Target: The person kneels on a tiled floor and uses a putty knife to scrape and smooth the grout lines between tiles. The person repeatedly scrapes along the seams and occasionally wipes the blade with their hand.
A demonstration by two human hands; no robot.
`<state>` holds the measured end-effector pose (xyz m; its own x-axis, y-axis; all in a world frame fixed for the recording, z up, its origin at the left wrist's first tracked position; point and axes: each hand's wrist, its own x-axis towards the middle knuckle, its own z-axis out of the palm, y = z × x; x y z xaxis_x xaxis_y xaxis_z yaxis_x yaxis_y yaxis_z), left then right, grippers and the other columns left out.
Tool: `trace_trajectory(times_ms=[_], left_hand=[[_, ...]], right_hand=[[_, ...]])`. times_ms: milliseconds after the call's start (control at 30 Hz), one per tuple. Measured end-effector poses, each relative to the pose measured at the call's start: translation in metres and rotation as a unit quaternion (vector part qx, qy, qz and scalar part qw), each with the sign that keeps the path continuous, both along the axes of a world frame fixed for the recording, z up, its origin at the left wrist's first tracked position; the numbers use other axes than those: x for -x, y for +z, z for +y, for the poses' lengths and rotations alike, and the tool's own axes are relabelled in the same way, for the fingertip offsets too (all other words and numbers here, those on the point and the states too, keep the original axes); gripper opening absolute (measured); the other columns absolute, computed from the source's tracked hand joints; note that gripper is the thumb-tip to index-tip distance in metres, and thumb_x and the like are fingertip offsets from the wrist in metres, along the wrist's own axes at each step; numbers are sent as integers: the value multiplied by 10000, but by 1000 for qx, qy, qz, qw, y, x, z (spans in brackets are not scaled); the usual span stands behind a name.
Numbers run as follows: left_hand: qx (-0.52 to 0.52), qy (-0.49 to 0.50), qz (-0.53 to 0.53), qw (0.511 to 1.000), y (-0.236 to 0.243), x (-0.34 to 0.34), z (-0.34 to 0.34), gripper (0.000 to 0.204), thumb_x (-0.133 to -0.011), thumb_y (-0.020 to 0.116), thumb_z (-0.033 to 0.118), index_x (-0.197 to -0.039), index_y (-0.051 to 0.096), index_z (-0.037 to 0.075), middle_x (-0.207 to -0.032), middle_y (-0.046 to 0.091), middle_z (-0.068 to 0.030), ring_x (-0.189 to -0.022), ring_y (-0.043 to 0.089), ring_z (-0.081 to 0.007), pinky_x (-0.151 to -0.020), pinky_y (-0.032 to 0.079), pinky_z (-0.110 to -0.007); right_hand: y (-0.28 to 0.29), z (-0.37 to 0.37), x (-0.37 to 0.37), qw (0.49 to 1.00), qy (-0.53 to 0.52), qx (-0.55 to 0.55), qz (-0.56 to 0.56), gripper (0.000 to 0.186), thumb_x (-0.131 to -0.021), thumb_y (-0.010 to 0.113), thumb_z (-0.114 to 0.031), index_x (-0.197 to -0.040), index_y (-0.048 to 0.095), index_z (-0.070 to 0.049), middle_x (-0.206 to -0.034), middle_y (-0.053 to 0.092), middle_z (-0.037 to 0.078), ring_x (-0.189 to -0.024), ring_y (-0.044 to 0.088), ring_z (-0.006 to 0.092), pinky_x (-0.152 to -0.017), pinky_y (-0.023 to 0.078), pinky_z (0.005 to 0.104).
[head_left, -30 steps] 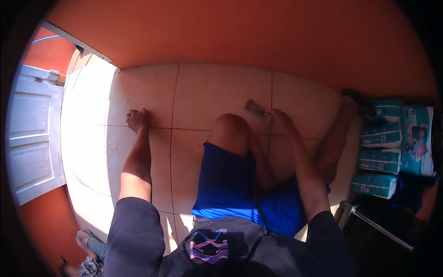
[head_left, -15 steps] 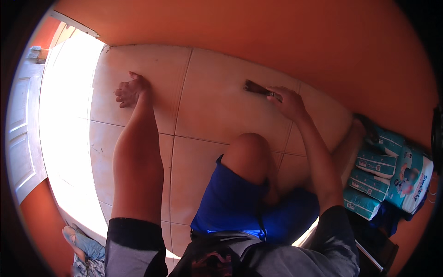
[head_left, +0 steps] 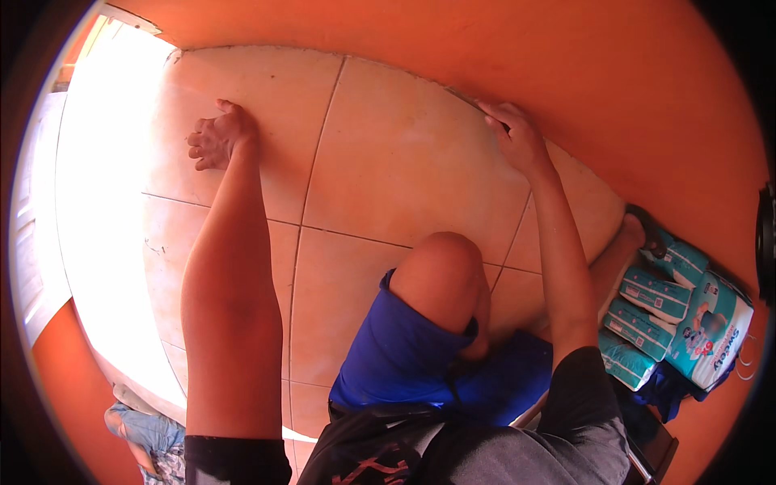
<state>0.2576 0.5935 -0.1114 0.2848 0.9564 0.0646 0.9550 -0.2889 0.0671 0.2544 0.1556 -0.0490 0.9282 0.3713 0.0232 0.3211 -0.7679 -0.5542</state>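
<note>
My left hand (head_left: 222,137) rests on the tiled floor (head_left: 404,162) at the far left, fingers spread and holding nothing. At the far right, by the foot of the orange wall (head_left: 582,89), my right hand (head_left: 519,139) is closed round a flat, dark tool with a flared end (head_left: 467,99). Its thin front part lies along the line where floor and wall meet. My fingers hide most of the handle, and whether it is a scraper or a brush I cannot tell.
My bent knee (head_left: 443,263) is between my arms. Teal and white diaper packs (head_left: 647,323) are stacked at the right beside my sandalled foot (head_left: 647,230). Bright light falls at the left near a white door (head_left: 36,242). Another person's legs (head_left: 145,424) show at lower left.
My right hand has carried the tool from over the open tiles up to the base of the wall. The left hand keeps its place on the floor while the view shifts slightly.
</note>
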Motion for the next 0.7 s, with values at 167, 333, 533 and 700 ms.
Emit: trace_trajectory(times_ms=[167, 333, 533, 700], left_hand=[[3, -2, 1, 1000, -1, 3, 2, 626, -889, 429, 572, -1188, 630, 60, -1194, 547, -132, -1085, 506, -292, -933, 362, -436], [2, -15, -10, 1000, 0, 2, -1, 624, -896, 421, 570, -1191, 625, 59, -1207, 543, -135, -1092, 501, -296, -936, 359, -431], [10, 1, 15, 1000, 2, 3, 2, 618, -905, 404, 573, -1198, 615, 72, -1203, 540, -127, -1086, 501, -287, -933, 361, -424], [21, -10, 13, 1000, 4, 1, -3, 619, -913, 393, 571, -1204, 611, 71, -1203, 539, -122, -1079, 501, -284, -930, 363, -425]], right_hand=[[4, 15, -2, 999, -23, 14, 27, 286, -927, 555, -101, -1178, 693, -106, -869, 646, 126, -813, 625, 274, -757, 488, 373], [0, 18, -4, 998, -31, 42, -16, 294, -921, 533, -106, -1148, 716, -146, -832, 652, 115, -772, 629, 279, -716, 495, 382], [3, 25, -8, 995, -20, 91, -31, 274, -898, 605, -98, -1140, 718, -153, -865, 678, 92, -780, 650, 249, -690, 501, 355], [-1, 30, -7, 996, -4, 72, -43, 283, -889, 601, -85, -1128, 726, -170, -863, 671, 89, -766, 642, 252, -681, 495, 366]])
